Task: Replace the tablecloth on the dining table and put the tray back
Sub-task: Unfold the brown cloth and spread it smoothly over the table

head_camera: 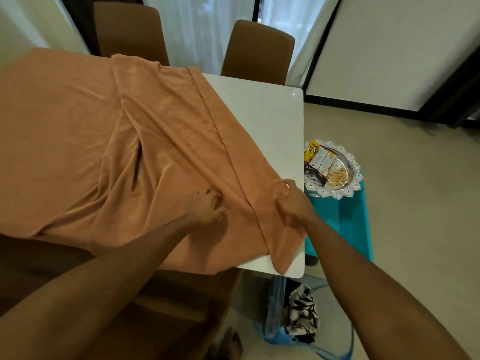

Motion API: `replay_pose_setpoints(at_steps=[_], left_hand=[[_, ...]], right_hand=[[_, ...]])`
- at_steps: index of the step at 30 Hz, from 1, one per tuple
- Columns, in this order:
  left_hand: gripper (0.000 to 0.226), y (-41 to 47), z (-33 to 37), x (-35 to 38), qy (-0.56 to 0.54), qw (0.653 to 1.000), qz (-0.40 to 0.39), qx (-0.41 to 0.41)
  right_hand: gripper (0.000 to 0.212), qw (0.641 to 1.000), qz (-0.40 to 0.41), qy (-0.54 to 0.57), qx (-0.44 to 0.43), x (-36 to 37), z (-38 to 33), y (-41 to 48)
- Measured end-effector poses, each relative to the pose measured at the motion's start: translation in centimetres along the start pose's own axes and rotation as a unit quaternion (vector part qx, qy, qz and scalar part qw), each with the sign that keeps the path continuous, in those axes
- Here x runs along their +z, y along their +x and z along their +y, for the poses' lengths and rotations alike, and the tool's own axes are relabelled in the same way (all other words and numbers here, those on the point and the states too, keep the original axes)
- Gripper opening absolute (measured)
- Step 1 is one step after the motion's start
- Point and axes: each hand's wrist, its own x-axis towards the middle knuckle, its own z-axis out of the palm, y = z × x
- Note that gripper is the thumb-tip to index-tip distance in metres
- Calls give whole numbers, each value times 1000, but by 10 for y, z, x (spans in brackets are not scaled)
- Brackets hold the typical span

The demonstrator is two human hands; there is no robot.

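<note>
An orange-brown tablecloth (78,131) lies creased over the left and middle of the white dining table (265,120), whose right part is bare. My left hand (206,206) grips a bunch of the cloth near the table's front edge. Just to its right, my right hand (292,203) is closed on the cloth's folded right edge. A silver tray (349,175) with a lacy rim holds snack packets and nuts; it rests on a turquoise stool (348,224) off the table's right side.
Two brown chairs (257,50) stand at the far side, another brown seat (181,302) below my arms. A blue basket (280,331) with a black-and-white cloth sits on the floor under the table's near right corner. Curtains hang behind.
</note>
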Motion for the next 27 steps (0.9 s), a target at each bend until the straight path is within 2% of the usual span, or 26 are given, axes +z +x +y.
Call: replay_pose_setpoints(at_steps=[2, 4, 6, 8, 11, 13, 15, 17, 21, 23, 25, 27], left_hand=[[59, -2, -8, 13, -1, 1000, 2, 18], [38, -4, -16, 20, -33, 998, 17, 49], [16, -6, -18, 16, -96, 993, 31, 61], [16, -3, -20, 10, -150, 986, 58, 48], [20, 4, -24, -2, -153, 981, 109, 48], [20, 14, -29, -9, -137, 979, 135, 69], [21, 32, -33, -12, -95, 979, 159, 82], [28, 57, -38, -12, -58, 980, 176, 72], [26, 101, -33, -20, -6, 971, 235, 38], [29, 124, -30, -28, 3, 966, 256, 28], [38, 150, -28, -35, 6, 971, 238, 15], [45, 179, -26, -38, 1, 978, 209, -17]], right_hand=[[58, 997, -14, -70, -15, 10, -2, -6], [61, 992, 1, -123, -10, 16, -3, -14], [59, 992, 34, -122, 5, 24, -1, -24], [57, 994, 55, -95, 16, 33, 8, -42], [64, 992, 57, -87, 68, 44, 22, -74], [52, 984, 117, -108, 84, 49, 25, -79], [46, 975, 166, -139, 46, 48, 15, -64], [41, 976, 169, -131, -31, 43, -10, -28], [31, 971, 131, -53, -192, 42, -71, 69], [37, 967, 94, -65, -226, 47, -98, 115], [44, 957, 57, -115, -260, 47, -122, 158], [42, 933, 49, -164, -316, 47, -137, 200]])
